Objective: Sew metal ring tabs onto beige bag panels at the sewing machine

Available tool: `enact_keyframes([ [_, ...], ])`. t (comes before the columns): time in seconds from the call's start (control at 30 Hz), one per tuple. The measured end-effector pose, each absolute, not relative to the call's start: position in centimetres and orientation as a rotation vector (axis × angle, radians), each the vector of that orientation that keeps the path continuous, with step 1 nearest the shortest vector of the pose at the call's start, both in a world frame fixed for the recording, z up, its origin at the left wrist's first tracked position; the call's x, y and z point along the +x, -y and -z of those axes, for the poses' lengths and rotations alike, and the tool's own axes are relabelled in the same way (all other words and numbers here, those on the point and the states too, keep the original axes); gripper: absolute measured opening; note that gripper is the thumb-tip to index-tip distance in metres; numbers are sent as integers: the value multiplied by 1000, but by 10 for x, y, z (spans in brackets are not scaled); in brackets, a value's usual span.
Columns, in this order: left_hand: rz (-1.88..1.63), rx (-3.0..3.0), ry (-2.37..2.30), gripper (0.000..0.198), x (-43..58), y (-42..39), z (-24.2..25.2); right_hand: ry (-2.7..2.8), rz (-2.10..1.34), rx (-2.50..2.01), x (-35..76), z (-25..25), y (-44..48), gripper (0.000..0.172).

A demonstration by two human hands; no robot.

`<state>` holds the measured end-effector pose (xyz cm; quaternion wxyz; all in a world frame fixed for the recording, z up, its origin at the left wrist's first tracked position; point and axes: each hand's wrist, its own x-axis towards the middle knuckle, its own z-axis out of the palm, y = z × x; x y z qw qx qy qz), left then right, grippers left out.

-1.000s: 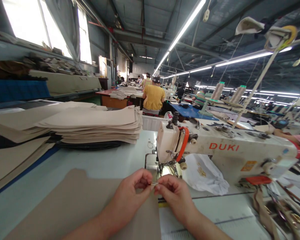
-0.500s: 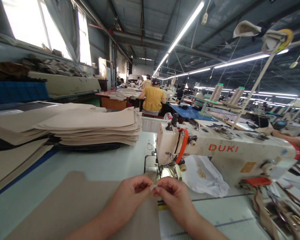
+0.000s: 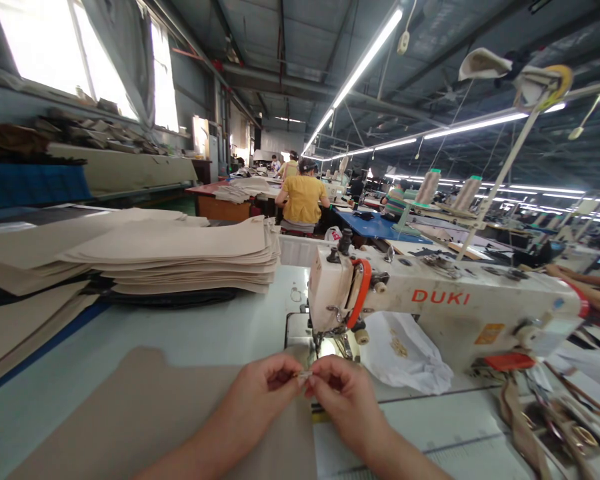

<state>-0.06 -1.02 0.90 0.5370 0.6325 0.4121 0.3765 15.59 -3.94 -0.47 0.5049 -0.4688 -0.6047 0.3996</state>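
My left hand (image 3: 264, 387) and my right hand (image 3: 344, 393) meet in front of the sewing machine (image 3: 380, 293), thumbs and fingertips pinched together. Between them they hold a tiny gold-coloured piece (image 3: 304, 375), too small and too covered by fingers to name. A taupe fabric panel (image 3: 180, 427) lies flat on the table under my left forearm, its right edge below the hands. Just beyond my fingertips is the machine's lit needle area (image 3: 326, 348). A white plastic bag (image 3: 410, 360) with small gold-coloured pieces (image 3: 398, 345) on it lies right of the needle area.
Stacked beige panels (image 3: 195, 257) stand at the left of the table (image 3: 220, 333). On the right are a strap (image 3: 523, 420) and a tray (image 3: 595, 423) with metal rings. Thread cones (image 3: 427, 187) rise behind the machine. A person in yellow (image 3: 303, 200) sits ahead; another person's arm (image 3: 590, 287) shows at right.
The view has shifted slightly, so the machine and table sit a little further left. Both hands stay pinched together around the tiny piece, with little visible movement.
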Motion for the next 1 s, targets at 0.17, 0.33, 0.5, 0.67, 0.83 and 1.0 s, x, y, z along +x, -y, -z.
enact_keyframes([
  [0.17, -895, 1529, -1004, 14, 0, 12, -10, 1490, -949, -1142, 155, 2, 40, 15],
  [0.33, -921, 1576, -1050, 14, 0, 13, -11, 1511, -884, -1158, 154, 2, 42, 17],
  [0.5, -941, 1611, -1057, 13, -1, 14, -11, 1596, -768, -1197, 157, 0, 43, 16],
  [0.67, -951, 1652, -1091, 11, -1, 15, -10, 1648, -668, -1227, 158, -3, 45, 15],
  [0.83, -931, 1676, -1087, 14, -2, 15, -9, 1689, -629, -1259, 158, -1, 44, 14],
  [1.0, -914, 1645, -1025, 15, -1, 15, -6, 1662, -706, -1254, 158, 1, 43, 14],
])
